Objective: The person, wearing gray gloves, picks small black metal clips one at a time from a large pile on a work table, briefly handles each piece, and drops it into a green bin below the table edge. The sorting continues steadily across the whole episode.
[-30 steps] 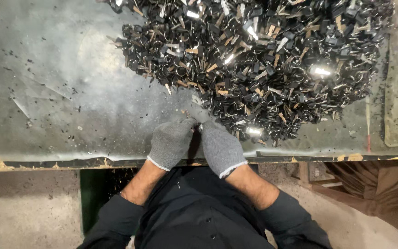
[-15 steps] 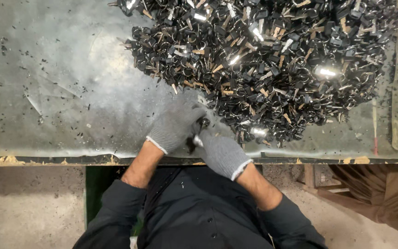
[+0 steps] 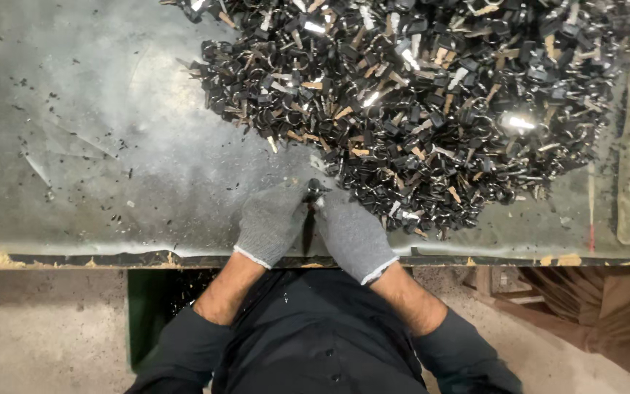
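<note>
Keys (image 3: 313, 191), or one small dark piece like them, now sit pinched between both gloved hands at the near edge of the grey surface (image 3: 96, 146); a moment ago the hands were a little lower and more twisted, so the piece looks freshly brought up between the fingertips. Left hand (image 3: 271, 222) has its fingers closed on the piece; right hand (image 3: 351, 233) grips it likewise. Further right spreads the big pile of dark keys and rings (image 3: 432, 95). No packages, labels or signs show.
</note>
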`<state>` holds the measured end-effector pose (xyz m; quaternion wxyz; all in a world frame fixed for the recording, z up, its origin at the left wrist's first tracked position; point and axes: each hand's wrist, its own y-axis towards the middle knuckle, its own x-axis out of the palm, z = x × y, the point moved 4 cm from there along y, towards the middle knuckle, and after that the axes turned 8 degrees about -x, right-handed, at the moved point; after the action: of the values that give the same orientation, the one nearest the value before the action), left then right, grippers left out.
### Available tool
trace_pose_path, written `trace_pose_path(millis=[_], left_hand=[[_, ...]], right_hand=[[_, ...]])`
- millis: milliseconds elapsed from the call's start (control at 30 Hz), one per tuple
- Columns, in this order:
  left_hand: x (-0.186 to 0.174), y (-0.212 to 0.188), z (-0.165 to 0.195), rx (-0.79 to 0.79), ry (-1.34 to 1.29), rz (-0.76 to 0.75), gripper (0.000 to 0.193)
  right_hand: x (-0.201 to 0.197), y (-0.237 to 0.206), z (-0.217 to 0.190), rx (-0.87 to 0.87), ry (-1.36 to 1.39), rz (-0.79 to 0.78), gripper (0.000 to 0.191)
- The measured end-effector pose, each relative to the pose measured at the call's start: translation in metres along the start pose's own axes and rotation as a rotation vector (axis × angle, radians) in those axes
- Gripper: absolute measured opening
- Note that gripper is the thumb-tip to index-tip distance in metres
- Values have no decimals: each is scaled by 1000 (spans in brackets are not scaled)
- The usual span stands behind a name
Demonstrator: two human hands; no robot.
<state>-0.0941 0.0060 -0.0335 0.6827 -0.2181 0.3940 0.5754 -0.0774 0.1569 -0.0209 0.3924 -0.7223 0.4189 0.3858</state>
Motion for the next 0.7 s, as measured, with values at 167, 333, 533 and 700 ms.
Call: trace_pose_path(millis=[167, 333, 533, 700], left_hand=[[12, -3, -2, 100, 116, -12, 20], [16, -5, 0, 150, 158, -22, 20], [5, 7, 6, 74, 114, -59, 29], [3, 6, -5, -265, 18, -189, 78]], right_hand=[[10, -6, -8, 80, -149, 38, 30], [11, -3, -14, 30, -240, 43, 32], [-2, -1, -14, -52, -70, -10, 28], [-7, -15, -1, 36, -69, -78, 32]])
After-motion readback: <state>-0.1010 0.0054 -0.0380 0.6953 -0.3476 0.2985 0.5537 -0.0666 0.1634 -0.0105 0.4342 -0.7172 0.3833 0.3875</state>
